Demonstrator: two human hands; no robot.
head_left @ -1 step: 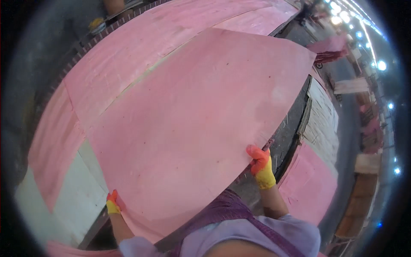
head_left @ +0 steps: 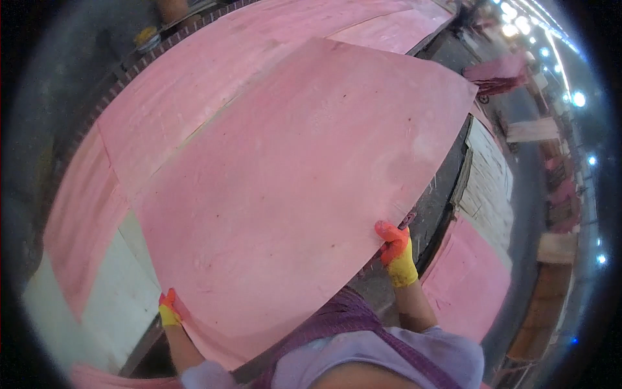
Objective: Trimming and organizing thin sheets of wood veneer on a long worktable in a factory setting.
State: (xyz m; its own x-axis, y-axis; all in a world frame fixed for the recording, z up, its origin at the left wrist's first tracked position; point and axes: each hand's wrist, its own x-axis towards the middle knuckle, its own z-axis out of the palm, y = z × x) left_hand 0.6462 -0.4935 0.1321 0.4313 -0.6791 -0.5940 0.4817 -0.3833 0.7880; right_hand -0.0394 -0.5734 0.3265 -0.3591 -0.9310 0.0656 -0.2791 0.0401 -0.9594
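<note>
A large, thin pink sheet (head_left: 291, 181), which looks like wood veneer, spreads in front of me over other pink sheets. My left hand (head_left: 170, 307), in an orange and yellow glove, is closed on its left edge close to the near corner. My right hand (head_left: 396, 253), gloved alike, grips the near right edge with the thumb on top; its other fingers are mostly hidden. Beyond the held sheet lie more pink sheets (head_left: 220, 91), with a narrow pale strip between. A whitish sheet (head_left: 107, 305) shows beside my left hand.
To the right stand a stack with a pale sheet on top (head_left: 486, 175) and a pink sheet (head_left: 470, 275). Farther right are brown stacks (head_left: 544, 305) and a pink stack (head_left: 499, 72). A small tub (head_left: 148, 40) sits at the far left.
The held sheet's far edge has shifted slightly away from me, and the pale strip beyond it shows narrower. Both hands keep their grip almost in place.
</note>
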